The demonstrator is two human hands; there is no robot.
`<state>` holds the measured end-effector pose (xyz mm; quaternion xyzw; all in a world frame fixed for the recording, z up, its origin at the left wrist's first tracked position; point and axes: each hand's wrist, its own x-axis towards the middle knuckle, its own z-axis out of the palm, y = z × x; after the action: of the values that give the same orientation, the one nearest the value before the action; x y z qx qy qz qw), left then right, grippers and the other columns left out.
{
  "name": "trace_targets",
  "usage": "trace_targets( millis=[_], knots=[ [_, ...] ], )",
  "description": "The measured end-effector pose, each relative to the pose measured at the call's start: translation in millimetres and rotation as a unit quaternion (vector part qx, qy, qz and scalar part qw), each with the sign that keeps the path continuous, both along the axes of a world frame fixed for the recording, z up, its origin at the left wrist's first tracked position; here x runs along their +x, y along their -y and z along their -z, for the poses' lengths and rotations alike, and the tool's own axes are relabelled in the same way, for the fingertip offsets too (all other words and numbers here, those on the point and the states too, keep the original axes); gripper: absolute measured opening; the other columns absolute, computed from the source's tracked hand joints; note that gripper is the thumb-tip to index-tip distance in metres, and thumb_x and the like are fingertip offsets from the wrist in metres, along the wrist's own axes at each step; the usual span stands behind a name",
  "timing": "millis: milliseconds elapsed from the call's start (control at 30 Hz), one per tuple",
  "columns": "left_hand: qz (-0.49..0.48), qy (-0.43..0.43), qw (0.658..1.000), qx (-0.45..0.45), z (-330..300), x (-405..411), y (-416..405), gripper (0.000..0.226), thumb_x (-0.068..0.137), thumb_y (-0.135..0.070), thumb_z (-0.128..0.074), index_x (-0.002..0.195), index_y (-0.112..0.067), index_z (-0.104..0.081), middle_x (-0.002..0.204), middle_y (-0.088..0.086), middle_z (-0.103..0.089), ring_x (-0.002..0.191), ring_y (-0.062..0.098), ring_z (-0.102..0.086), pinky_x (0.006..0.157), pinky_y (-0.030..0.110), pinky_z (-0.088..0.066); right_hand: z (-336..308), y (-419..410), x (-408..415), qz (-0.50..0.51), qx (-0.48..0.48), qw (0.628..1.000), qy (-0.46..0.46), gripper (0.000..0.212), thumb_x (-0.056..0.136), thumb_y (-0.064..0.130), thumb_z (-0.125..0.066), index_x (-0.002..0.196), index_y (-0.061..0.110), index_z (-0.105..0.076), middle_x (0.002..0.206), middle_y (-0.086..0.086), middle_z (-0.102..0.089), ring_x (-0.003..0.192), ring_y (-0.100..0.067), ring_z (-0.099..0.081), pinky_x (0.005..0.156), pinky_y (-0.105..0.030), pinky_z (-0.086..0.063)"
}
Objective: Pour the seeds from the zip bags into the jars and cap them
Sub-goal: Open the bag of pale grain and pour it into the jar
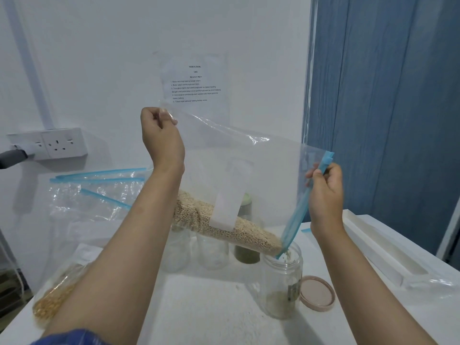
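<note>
Data-collection room: taped task sheet (pixel 195 82)

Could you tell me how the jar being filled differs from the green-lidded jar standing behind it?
The open jar has no lid and takes pale seeds from the zip bag; the green-lidded jar is capped. The open jar holds only a shallow pale layer, while the green-lidded jar's contents are dark green. The open jar stands nearer, beside a loose pink lid; the green-lidded jar sits behind the bag. Both are clear and upright on the white table.
</note>
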<state>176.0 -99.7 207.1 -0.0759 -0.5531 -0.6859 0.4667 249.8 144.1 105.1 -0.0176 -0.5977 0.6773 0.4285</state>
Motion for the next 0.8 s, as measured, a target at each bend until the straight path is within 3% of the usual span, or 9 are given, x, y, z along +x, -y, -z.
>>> trace_targets(
  millis=[167, 300, 467, 633, 800],
  knots=[
    [0.002, -0.002, 1.0, 0.001, -1.4, 1.0, 2.1, 0.023, 0.102, -0.019, -0.041, 0.081, -0.027, -0.042, 0.073, -0.008, -0.056, 0.072, 0.013, -0.051, 0.076, 0.03, -0.042, -3.2, 2.0, 0.0, 0.012, 0.016, 1.0, 0.008, 0.025, 0.106, 0.012, -0.037, 0.095, 0.031, -0.048, 0.1, 0.007, -0.059, 0.09, -0.001, -0.053, 0.087, -0.022, -0.04],
    [0.004, -0.003, 1.0, -0.001, -0.9, 2.3, 3.2, 0.022, 0.102, -0.019, -0.041, 0.081, -0.027, -0.042, 0.074, -0.007, -0.056, 0.071, 0.012, -0.051, 0.075, 0.03, -0.042, -3.2, 2.0, -2.5, 0.017, 0.023, 0.999, 0.019, 0.017, 0.106, 0.015, -0.037, 0.102, 0.026, -0.05, 0.095, 0.013, -0.057, 0.094, -0.004, -0.054, 0.095, -0.029, -0.042],
    [0.005, -0.001, 1.0, -0.004, 1.4, 1.8, 5.3, 0.022, 0.102, -0.02, -0.042, 0.081, -0.027, -0.043, 0.076, -0.007, -0.057, 0.073, 0.013, -0.052, 0.076, 0.031, -0.043, -4.3, 5.0, -2.2, 0.017, 0.028, 0.999, 0.018, 0.025, 0.106, 0.014, -0.037, 0.092, 0.031, -0.048, 0.098, 0.012, -0.057, 0.099, -0.009, -0.054, 0.094, -0.029, -0.042],
    [0.005, 0.0, 1.0, -0.008, 0.9, 0.8, 5.4, 0.023, 0.102, -0.021, -0.042, 0.081, -0.027, -0.043, 0.074, -0.007, -0.057, 0.072, 0.014, -0.051, 0.075, 0.031, -0.043, -5.2, 5.7, -3.1, 0.012, 0.026, 0.999, 0.026, 0.015, 0.107, 0.016, -0.037, 0.102, 0.022, -0.05, 0.1, 0.01, -0.057, 0.098, -0.008, -0.054, 0.094, -0.029, -0.042],
    [0.007, -0.002, 1.0, -0.012, 0.7, -0.6, 6.5, 0.022, 0.102, -0.021, -0.042, 0.081, -0.027, -0.043, 0.075, -0.007, -0.057, 0.074, 0.015, -0.051, 0.075, 0.031, -0.042, -6.0, 6.5, -3.0, 0.011, 0.024, 0.999, 0.027, 0.014, 0.107, 0.017, -0.037, 0.105, 0.022, -0.05, 0.094, 0.014, -0.056, 0.095, -0.004, -0.053, 0.096, -0.031, -0.042]
  ],
)
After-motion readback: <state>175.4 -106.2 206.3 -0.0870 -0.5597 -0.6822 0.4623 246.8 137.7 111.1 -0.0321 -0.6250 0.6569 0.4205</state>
